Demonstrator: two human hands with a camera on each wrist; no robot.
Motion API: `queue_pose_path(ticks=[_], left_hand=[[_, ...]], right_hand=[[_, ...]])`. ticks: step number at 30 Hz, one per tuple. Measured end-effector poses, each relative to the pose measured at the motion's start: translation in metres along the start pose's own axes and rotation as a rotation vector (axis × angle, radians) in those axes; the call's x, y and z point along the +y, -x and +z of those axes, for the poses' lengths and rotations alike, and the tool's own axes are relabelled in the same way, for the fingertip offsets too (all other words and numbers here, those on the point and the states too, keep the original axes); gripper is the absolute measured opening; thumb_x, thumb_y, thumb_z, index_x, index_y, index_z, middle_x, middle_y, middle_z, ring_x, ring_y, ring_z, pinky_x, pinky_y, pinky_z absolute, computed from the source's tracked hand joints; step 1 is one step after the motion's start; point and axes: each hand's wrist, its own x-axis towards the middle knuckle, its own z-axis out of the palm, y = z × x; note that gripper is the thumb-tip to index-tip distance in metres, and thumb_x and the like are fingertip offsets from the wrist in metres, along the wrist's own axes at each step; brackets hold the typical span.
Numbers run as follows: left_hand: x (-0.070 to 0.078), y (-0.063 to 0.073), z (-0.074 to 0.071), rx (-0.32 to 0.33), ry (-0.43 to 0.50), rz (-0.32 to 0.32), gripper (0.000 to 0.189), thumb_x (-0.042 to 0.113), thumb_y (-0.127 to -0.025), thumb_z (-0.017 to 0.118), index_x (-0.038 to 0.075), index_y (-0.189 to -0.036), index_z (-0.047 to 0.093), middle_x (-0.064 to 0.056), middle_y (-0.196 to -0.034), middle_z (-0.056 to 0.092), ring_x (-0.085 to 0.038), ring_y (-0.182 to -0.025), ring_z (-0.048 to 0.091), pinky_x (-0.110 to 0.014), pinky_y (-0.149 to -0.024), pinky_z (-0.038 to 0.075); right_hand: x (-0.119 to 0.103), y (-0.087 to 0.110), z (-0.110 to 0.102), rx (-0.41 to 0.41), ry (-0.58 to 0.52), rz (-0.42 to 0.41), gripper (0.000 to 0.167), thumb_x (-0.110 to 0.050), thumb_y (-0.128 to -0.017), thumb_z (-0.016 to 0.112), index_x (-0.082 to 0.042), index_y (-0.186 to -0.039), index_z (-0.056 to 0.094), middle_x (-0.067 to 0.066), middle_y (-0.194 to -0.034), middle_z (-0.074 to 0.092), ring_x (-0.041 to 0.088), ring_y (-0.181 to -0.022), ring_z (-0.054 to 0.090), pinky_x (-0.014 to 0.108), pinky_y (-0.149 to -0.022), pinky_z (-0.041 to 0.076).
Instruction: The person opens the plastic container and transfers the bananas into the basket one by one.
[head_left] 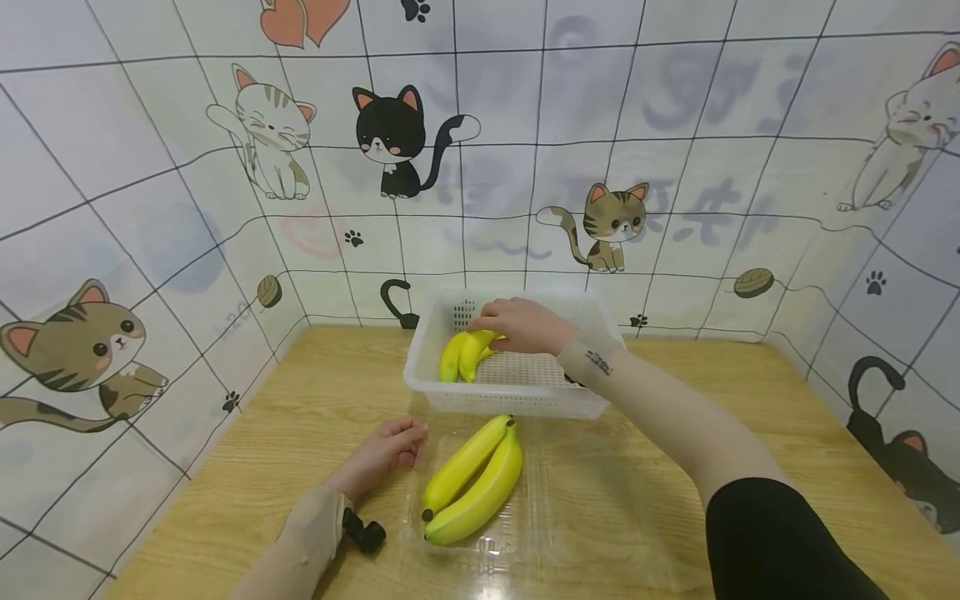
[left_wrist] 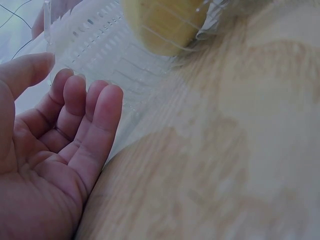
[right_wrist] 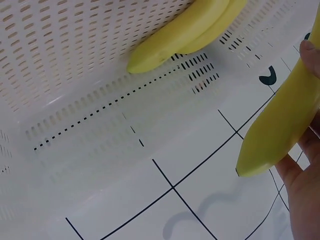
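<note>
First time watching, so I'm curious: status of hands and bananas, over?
Right hand gripping banana at white basket. Left hand loosely curled beside clear tray. Two bananas lying in tray. Nothing visibly in the way.

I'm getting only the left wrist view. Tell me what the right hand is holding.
Observer: The right hand grips a banana at the white basket.
Operator: Report what lies inside that basket.
Observer: At least two other bananas, together at its left end in the head view.
Operator: Count the fruit in the clear container beside the left hand.
Observer: Two bananas, side by side, their dark stem ends meeting near the basket.
</note>
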Motion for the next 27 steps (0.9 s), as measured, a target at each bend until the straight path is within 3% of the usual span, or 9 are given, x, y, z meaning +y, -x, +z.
queue_pose_path(ticks=[4, 14, 22, 27], left_hand=[[0.001, 0.0, 0.0, 0.002, -0.006, 0.001, 0.03, 0.024, -0.102, 0.051, -0.006, -0.1, 0.05, -0.004, -0.081, 0.053, -0.016, -0.071, 0.054, -0.026, -0.065, 0.048], [0.001, 0.001, 0.001, 0.003, -0.013, 0.0, 0.039, 0.024, -0.102, 0.05, -0.014, -0.103, 0.045, -0.003, -0.078, 0.054, -0.016, -0.07, 0.054, -0.027, -0.065, 0.048], [0.0, 0.0, -0.001, 0.003, -0.022, -0.001, 0.043, 0.024, -0.102, 0.051, -0.017, -0.105, 0.042, -0.005, -0.08, 0.054, -0.018, -0.071, 0.055, -0.027, -0.066, 0.048], [0.001, 0.0, 0.001, 0.001, -0.026, -0.001, 0.034, 0.024, -0.102, 0.051, -0.009, -0.097, 0.048, -0.005, -0.08, 0.054, -0.017, -0.071, 0.055, -0.027, -0.066, 0.048]], right_hand=[[0.003, -0.002, 0.004, -0.019, 0.01, 0.004, 0.047, -0.02, -0.085, 0.076, -0.023, -0.129, 0.061, 0.001, -0.113, 0.062, 0.017, -0.099, 0.057, 0.034, -0.085, 0.048], [0.008, -0.008, 0.019, -0.056, 0.043, -0.006, 0.046, -0.022, -0.084, 0.078, -0.025, -0.127, 0.063, 0.001, -0.108, 0.062, 0.017, -0.094, 0.057, 0.034, -0.078, 0.048], [0.008, -0.014, 0.023, -0.109, 0.042, 0.028, 0.043, -0.027, -0.084, 0.077, -0.027, -0.125, 0.064, -0.001, -0.109, 0.061, 0.016, -0.096, 0.055, 0.033, -0.082, 0.046], [0.009, -0.017, 0.032, -0.147, 0.05, 0.027, 0.043, -0.028, -0.084, 0.077, -0.027, -0.126, 0.064, -0.002, -0.105, 0.06, 0.015, -0.092, 0.054, 0.033, -0.077, 0.045]])
